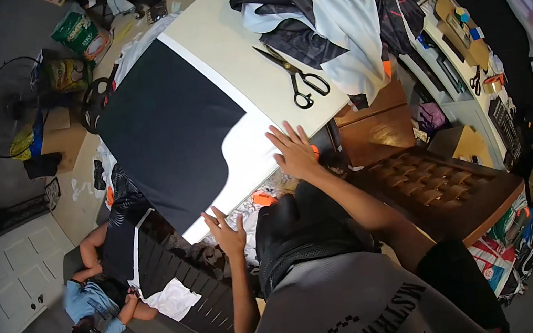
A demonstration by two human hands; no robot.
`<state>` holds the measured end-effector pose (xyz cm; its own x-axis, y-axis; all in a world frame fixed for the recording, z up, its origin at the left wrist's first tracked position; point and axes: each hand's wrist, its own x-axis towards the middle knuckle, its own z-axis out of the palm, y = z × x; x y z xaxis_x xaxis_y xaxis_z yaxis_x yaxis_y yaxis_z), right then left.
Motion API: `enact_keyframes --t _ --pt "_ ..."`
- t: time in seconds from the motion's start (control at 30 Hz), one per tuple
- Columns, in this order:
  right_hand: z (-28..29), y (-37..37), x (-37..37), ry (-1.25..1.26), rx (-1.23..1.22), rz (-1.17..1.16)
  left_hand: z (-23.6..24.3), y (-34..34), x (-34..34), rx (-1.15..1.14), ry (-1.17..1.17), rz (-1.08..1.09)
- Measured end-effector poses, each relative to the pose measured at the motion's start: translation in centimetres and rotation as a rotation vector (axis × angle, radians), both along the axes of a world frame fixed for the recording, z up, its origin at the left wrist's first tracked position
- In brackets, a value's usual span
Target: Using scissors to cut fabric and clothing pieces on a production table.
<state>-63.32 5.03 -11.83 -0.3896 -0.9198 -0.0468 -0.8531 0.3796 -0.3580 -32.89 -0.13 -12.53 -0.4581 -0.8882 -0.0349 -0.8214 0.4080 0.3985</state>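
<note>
Presently catalogued: a cream rectangular cutting table (219,41), overlaid toward its left edge by a large black fabric panel (170,129) backed with white sheet. A heap of black and pale-blue garments (325,11) is piled at the far right corner. Black-handled steel scissors (298,81) lie near the right edge. The right hand (293,152) is pressed flat, fingers spread, on the near edge. The left hand (227,232) is held open, fingers spread, just off the near corner, nothing grasped.
</note>
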Motion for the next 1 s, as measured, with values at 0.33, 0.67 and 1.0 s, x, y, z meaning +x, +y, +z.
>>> enact_keyframes --t 0.33,0.67,1.0 --pt "3.3 3.5 0.9 -0.183 0.151 -0.017 3.5 -0.4 -3.5 -0.012 -0.199 0.129" --pt "3.3 2.4 -0.6 -0.206 0.200 0.043 2.0 -2.3 -18.4 0.037 0.092 -0.259" --pt "0.2 0.1 -8.3 -0.070 -0.243 -0.242 2.8 1.0 -18.3 0.079 -0.002 -0.498"
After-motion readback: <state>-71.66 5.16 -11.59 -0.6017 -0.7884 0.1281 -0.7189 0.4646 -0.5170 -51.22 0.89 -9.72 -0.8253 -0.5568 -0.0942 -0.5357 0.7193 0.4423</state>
